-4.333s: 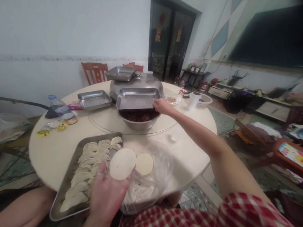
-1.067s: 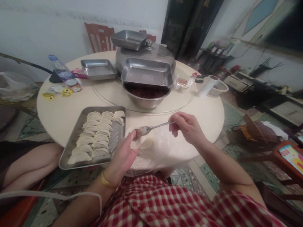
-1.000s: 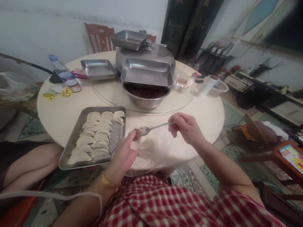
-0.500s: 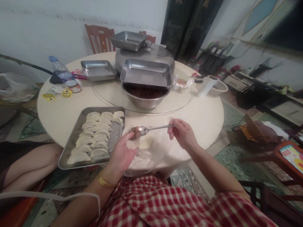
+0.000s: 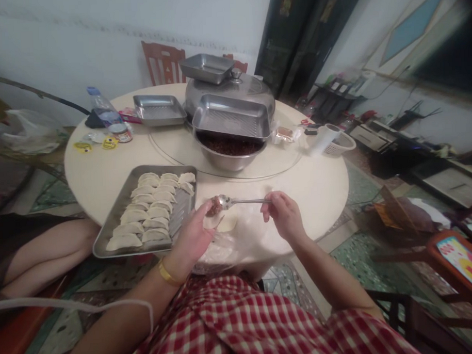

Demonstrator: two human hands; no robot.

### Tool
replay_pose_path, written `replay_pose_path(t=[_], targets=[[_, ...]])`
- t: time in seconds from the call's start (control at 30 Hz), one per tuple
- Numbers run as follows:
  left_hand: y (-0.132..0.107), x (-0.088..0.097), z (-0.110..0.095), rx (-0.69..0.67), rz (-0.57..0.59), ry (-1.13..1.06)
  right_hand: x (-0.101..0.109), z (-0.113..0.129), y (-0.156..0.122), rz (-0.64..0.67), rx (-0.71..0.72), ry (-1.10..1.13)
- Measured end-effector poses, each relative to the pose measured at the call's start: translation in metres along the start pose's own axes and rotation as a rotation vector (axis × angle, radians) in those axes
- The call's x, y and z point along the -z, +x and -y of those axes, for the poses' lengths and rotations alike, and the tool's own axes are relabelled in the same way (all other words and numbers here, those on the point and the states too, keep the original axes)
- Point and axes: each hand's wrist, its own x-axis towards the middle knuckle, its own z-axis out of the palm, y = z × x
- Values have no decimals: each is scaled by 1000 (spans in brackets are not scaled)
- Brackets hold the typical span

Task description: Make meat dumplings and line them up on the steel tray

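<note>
My left hand (image 5: 192, 235) cradles a round dumpling wrapper (image 5: 211, 222) with a lump of brown meat filling (image 5: 214, 206) on it. In my right hand (image 5: 283, 214) is the handle end of a metal spoon (image 5: 237, 201), its bowl touching the filling. Below, more pale wrappers (image 5: 228, 222) lie on a plastic bag (image 5: 244, 236) at the table's near edge. To the left of my left hand stands a metal tray (image 5: 185, 210) holding rows of folded dumplings (image 5: 154, 211).
A steel bowl (image 5: 231, 161) of dark filling sits ahead, with an empty metal tray (image 5: 234, 117) resting over it. Behind is a large lidded pan (image 5: 252, 88) carrying another tray (image 5: 207, 68). A bottle (image 5: 104, 109) and a jar (image 5: 120, 132) stand left. Someone's bare leg (image 5: 60, 250) shows at the left.
The spoon's bowl has moved slightly right, and the filling now sits more plainly on the wrapper in my left hand. The whole view has shifted a little.
</note>
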Motion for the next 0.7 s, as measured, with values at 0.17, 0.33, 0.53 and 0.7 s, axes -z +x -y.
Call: replay_pose_path(t=[0.17,0.33,0.53,0.7], targets=[[-5,-7,-3,16,-40,18,1,-6,8,-35,-167,109],[-6,-8,-7,46,-63,-4,4,0,17,-31,-103,148],[-14,-19,-22,112,-78,-56,9,25,65,-155,260,-14],[-22,-22,-28,112,-23,-98,4,33,119,-141,646,-586]])
